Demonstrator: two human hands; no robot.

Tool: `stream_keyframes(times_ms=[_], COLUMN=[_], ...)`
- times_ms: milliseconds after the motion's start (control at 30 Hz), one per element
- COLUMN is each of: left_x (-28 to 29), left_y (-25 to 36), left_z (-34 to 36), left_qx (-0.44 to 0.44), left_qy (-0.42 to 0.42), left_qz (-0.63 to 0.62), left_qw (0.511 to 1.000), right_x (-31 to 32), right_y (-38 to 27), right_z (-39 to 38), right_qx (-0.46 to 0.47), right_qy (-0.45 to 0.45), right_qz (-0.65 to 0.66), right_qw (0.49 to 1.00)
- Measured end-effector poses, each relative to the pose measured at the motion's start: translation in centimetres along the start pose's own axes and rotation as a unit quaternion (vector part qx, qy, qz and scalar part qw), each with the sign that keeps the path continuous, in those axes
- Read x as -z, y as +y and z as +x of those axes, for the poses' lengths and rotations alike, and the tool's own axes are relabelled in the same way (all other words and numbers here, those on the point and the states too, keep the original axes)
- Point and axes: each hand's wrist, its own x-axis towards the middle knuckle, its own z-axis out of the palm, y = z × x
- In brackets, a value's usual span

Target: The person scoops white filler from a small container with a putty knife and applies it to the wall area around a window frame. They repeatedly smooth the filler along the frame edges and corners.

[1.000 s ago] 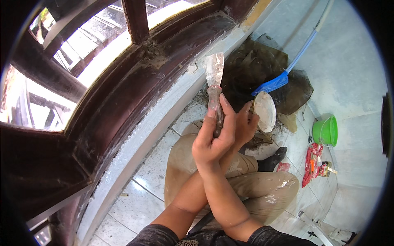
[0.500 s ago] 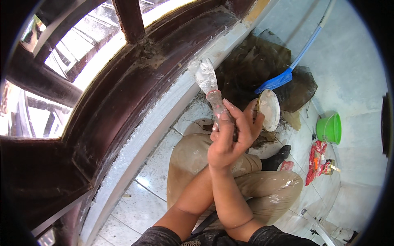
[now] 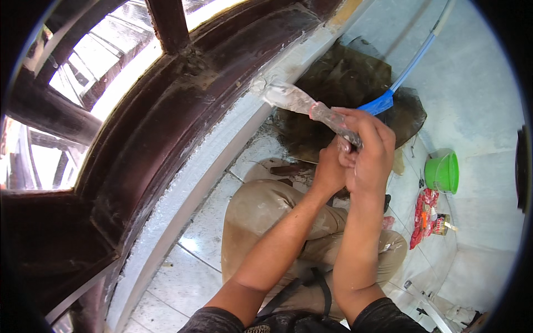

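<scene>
My right hand (image 3: 373,145) is wrapped round the worn, putty-smeared handle of a putty knife (image 3: 288,97). The tip of its wide blade lies at the white-coated ledge (image 3: 191,166), beside a lump of whitish putty (image 3: 259,85). Dark brown wood of a curved window frame (image 3: 161,119) runs along the ledge. Just below and behind the right hand, my left hand (image 3: 330,169) is curled, its fingers mostly covered. Whatever the left hand holds is hidden from this view.
A dark crumpled sheet (image 3: 344,72) lies beyond the hands, with a blue long-handled tool (image 3: 380,104) across it. To the right stand a green bucket (image 3: 442,173), a red bag (image 3: 425,213) and a small can (image 3: 441,224). My bent knee (image 3: 252,213) is over the white tiles.
My right hand has moved right and up, and the putty knife has swung from steep to slanting, its blade now at the ledge. The round putty-covered disc near my fingers is now hidden.
</scene>
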Motion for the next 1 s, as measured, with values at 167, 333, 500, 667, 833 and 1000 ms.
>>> stream_keyframes(times_ms=[167, 333, 500, 667, 833, 1000], left_x=[-0.6, -0.4, -0.7, -0.2, -0.2, -0.1], left_y=[1.0, 0.7, 0.1, 0.0, 0.4, 0.4], left_z=[0.3, 0.4, 0.5, 0.7, 0.9, 0.9], left_qx=[0.019, 0.044, 0.051, 0.027, 0.012, 0.005], left_qy=[0.038, 0.026, 0.038, 0.029, 0.017, 0.014], left_qz=[-0.016, -0.025, -0.046, -0.009, 0.006, 0.002], left_qw=[0.999, 0.998, 0.997, 0.999, 1.0, 1.0], right_x=[-1.1, -1.6, -2.6, -3.7, -5.3, -5.5], right_y=[-1.6, -2.8, -4.3, -4.0, -4.1, -5.2], right_z=[2.1, 3.3, 3.4, 1.4, -1.7, -2.5], right_qx=[0.041, 0.054, 0.113, 0.21, 0.294, 0.32], right_qy=[-0.036, -0.049, -0.037, -0.03, -0.015, -0.001], right_qz=[-0.049, -0.077, -0.164, -0.219, -0.257, -0.321], right_qw=[0.997, 0.994, 0.979, 0.952, 0.921, 0.891])
